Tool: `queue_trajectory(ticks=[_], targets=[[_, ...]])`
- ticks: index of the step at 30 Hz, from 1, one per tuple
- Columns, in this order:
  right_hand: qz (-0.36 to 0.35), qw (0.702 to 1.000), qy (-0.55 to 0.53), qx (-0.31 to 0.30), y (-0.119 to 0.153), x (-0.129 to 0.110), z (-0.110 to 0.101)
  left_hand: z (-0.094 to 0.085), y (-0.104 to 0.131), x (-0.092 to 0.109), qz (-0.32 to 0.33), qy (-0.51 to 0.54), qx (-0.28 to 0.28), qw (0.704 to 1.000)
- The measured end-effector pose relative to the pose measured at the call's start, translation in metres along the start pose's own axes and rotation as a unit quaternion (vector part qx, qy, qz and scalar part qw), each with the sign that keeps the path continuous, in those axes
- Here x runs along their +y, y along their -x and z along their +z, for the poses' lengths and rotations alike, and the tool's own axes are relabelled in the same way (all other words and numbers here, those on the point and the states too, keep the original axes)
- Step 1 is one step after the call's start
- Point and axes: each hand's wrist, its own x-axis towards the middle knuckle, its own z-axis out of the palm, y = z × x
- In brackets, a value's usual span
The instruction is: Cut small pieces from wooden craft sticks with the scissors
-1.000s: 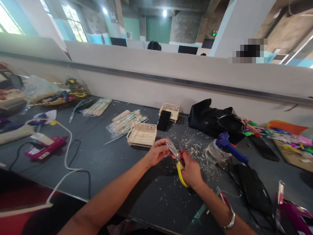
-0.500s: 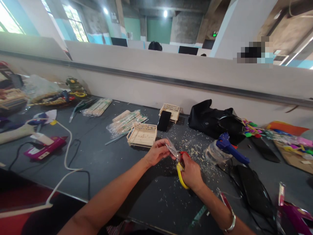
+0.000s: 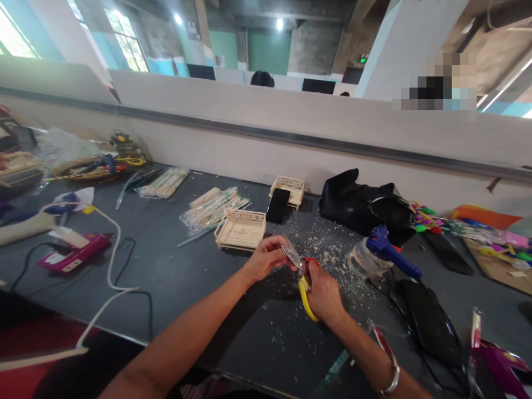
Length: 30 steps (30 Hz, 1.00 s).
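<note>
Left hand (image 3: pixel 268 258) pinches a small clear piece (image 3: pixel 293 254), fingers narrow; right hand (image 3: pixel 326 292) is closed round the scissors (image 3: pixel 306 302), yellow and red handles. Blades meet the clear piece between our hands, just above the surface (image 3: pixel 183 299). Whether they are parted or pressed together: can't tell, too small and partly hidden.

Progress, our judgement: mid-cut or lining up a cut. No finished edge shows and no trimmed part is clearly visible, so we count this cut as not done. The clear piece sits at the center of our clock, in both the left fingers and the scissors' reach.

What looks done: one wooden tray (image 3: pixel 241 230) at 11 o'clock, near the left hand, with base, side rails and a patterned back in place. Second wooden tray (image 3: pixel 288 191) at 12, farther off, also looks built; a phone (image 3: pixel 278 206) overlaps it in view, leaning or only in front, can't say. Neither tray is in our hands.

What looks left over: wrapped sticks (image 3: pixel 216 210) at 10 o'clock, another wrapped bundle (image 3: pixel 164 183) beyond at 10. How many get used, we can't judge.

Pale crumbs (image 3: pixel 328 252) scatter at 2 o'clock, so we guess plenty of trimming is behind these trays. Blue glue gun (image 3: pixel 388 249) rests on a clear tub (image 3: pixel 363 259) at 3, untouched. Black bag (image 3: pixel 361 202) at 1 to 2, well apart from our hands.
</note>
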Motion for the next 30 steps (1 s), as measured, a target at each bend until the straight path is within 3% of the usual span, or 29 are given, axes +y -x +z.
queue_trajectory(ticks=[30], targets=[[0.013, 1.0, -0.009, 0.005, -0.0018, -0.0019, -0.0022, 0.0035, -0.0023, -0.0025, 0.034, -0.005, -0.012, 0.999]])
